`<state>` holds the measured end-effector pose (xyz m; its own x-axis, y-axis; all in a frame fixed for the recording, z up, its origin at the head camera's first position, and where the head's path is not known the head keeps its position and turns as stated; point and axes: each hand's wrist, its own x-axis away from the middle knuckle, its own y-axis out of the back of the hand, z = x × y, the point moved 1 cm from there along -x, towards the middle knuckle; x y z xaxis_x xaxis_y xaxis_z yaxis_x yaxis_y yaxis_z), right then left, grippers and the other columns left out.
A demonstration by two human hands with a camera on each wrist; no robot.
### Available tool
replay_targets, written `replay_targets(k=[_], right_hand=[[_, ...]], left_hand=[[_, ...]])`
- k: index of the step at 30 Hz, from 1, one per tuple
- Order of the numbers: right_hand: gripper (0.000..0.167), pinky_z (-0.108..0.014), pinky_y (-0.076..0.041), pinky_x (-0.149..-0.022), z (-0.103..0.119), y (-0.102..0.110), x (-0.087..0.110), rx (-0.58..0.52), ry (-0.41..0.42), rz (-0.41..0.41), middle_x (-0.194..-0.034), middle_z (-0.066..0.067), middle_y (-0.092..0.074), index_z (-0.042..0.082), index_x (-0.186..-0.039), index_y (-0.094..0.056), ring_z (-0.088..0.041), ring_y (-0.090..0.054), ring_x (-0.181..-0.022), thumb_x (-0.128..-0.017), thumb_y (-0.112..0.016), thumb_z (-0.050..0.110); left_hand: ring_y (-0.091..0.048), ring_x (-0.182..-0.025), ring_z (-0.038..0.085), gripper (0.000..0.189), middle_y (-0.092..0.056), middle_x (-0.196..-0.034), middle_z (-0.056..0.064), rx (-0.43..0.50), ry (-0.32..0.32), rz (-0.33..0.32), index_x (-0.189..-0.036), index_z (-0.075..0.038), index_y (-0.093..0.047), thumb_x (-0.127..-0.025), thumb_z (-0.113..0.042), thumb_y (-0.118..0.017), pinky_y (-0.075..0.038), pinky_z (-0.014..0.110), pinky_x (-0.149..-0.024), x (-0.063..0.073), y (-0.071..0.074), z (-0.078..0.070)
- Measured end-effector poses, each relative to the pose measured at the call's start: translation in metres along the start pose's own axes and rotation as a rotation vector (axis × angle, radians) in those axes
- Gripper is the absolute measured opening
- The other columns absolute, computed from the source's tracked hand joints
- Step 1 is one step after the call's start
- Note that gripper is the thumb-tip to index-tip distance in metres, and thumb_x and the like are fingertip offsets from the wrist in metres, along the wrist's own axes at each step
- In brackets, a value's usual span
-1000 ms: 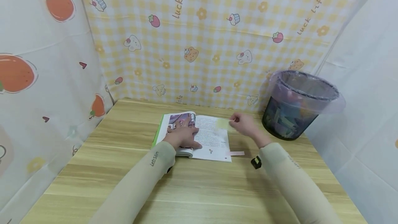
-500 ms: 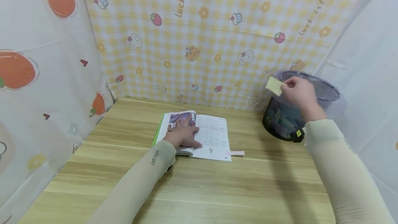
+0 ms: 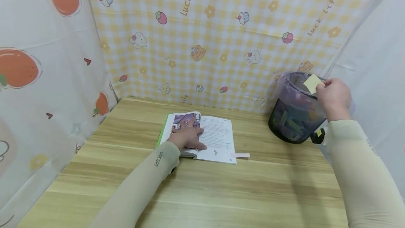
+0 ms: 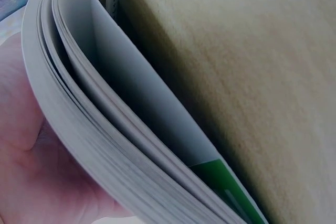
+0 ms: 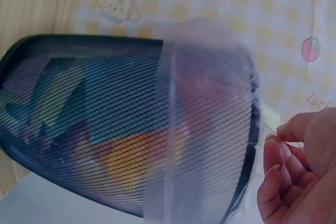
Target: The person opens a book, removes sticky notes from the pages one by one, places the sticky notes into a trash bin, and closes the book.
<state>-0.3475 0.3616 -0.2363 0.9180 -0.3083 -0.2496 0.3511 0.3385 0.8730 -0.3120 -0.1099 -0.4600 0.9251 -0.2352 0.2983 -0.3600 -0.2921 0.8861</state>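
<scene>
An open book (image 3: 218, 140) lies on the wooden table, its left page carrying a coloured picture and its right page printed text. My left hand (image 3: 188, 137) rests with spread fingers on the left page; the left wrist view shows that hand (image 4: 31, 145) beside the thick page edges. Over the mouth of a black mesh bin (image 3: 286, 122), my right hand (image 3: 336, 96) pinches a yellow sticky note (image 3: 312, 83) by one corner. A pale pink paper strip (image 3: 242, 155) sticks out from the book's lower right edge.
A translucent purple bag (image 3: 284, 89) lines the bin and folds over its rim. Coloured scraps (image 5: 131, 156) show through the mesh. A checked cloth (image 3: 218, 38) hangs behind the table (image 3: 221, 196), with white cloths at both sides.
My right hand has carried the yellow sticky note from the book's right page, up and rightward to above the bin. The left hand has stayed on the book.
</scene>
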Motion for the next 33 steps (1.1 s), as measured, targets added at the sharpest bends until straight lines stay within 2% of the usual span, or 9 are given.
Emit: replay_targets(k=[4, 8, 14, 19, 24, 27, 31, 33], right_hand=[[0.064, -0.057, -0.053, -0.078, -0.004, 0.0, 0.001, -0.001, -0.036, 0.031, -0.144, -0.035, -0.057, -0.007, -0.148, -0.055, -0.051, -0.057, -0.114, -0.114, -0.041, 0.045], [0.068, -0.059, -0.053, -0.082, -0.002, -0.002, 0.003, -0.005, -0.023, 0.034, -0.147, -0.034, -0.057, -0.004, -0.151, -0.054, -0.051, -0.056, -0.118, -0.114, -0.04, 0.05], [0.066, -0.068, -0.05, -0.099, 0.013, -0.016, 0.011, -0.009, 0.092, 0.019, -0.143, -0.034, -0.063, -0.003, -0.147, -0.058, -0.053, -0.059, -0.122, -0.113, -0.04, 0.051], [0.058, -0.067, -0.052, -0.096, 0.026, -0.045, 0.026, -0.033, 0.207, 0.041, -0.133, -0.032, -0.069, -0.002, -0.138, -0.064, -0.051, -0.065, -0.114, -0.112, -0.045, 0.046], [0.047, -0.062, -0.056, -0.09, 0.036, -0.089, 0.051, -0.022, 0.3, 0.131, -0.123, -0.026, -0.075, 0.002, -0.128, -0.068, -0.045, -0.07, -0.107, -0.111, -0.054, 0.043], [0.04, -0.059, -0.058, -0.087, 0.039, -0.117, 0.067, -0.007, 0.36, 0.212, -0.116, -0.023, -0.078, 0.003, -0.122, -0.071, -0.041, -0.074, -0.1, -0.11, -0.059, 0.04], [0.032, -0.052, -0.059, -0.085, 0.038, -0.152, 0.086, 0.021, 0.448, 0.37, -0.107, -0.014, -0.079, 0.007, -0.115, -0.075, -0.029, -0.073, -0.091, -0.108, -0.063, 0.036], [0.027, -0.045, -0.059, -0.082, 0.035, -0.167, 0.095, 0.037, 0.487, 0.466, -0.101, -0.007, -0.079, 0.011, -0.11, -0.076, -0.021, -0.071, -0.086, -0.108, -0.064, 0.035]], left_hand=[[0.009, -0.166, 0.062, 0.09, 0.003, -0.188, 0.009, 0.012, -0.013, 0.002, -0.167, -0.036, -0.048, -0.089, -0.067, -0.081, -0.009, 0.096, -0.118, 0.006, 0.004, -0.003], [0.008, -0.166, 0.062, 0.087, 0.001, -0.187, 0.011, 0.018, -0.024, -0.009, -0.167, -0.033, -0.049, -0.092, -0.063, -0.081, -0.01, 0.094, -0.119, 0.017, 0.009, -0.007], [0.004, -0.167, 0.061, 0.084, -0.002, -0.187, 0.01, 0.017, -0.031, -0.029, -0.166, -0.032, -0.051, -0.094, -0.061, -0.081, -0.012, 0.092, -0.121, 0.023, 0.01, -0.009], [0.005, -0.167, 0.061, 0.084, -0.001, -0.188, 0.009, 0.009, -0.033, -0.022, -0.167, -0.033, -0.049, -0.094, -0.062, -0.079, -0.012, 0.093, -0.121, 0.022, 0.011, -0.009], [0.007, -0.166, 0.061, 0.087, 0.0, -0.188, 0.01, 0.013, -0.024, -0.012, -0.167, -0.034, -0.049, -0.092, -0.064, -0.081, -0.011, 0.094, -0.12, 0.019, 0.01, -0.008], [0.006, -0.165, 0.064, 0.088, 0.0, -0.187, 0.012, 0.017, -0.021, -0.015, -0.166, -0.034, -0.05, -0.09, -0.066, -0.082, -0.01, 0.096, -0.117, 0.012, 0.006, -0.005], [0.005, -0.163, 0.067, 0.09, 0.0, -0.187, 0.013, 0.012, -0.016, -0.017, -0.165, -0.036, -0.052, -0.086, -0.07, -0.082, -0.01, 0.1, -0.113, 0.004, 0.002, 0.0], [0.006, -0.165, 0.065, 0.09, 0.002, -0.187, 0.01, 0.022, -0.007, -0.009, -0.165, -0.037, -0.051, -0.088, -0.069, -0.082, -0.009, 0.098, -0.115, 0.007, 0.004, -0.002]])
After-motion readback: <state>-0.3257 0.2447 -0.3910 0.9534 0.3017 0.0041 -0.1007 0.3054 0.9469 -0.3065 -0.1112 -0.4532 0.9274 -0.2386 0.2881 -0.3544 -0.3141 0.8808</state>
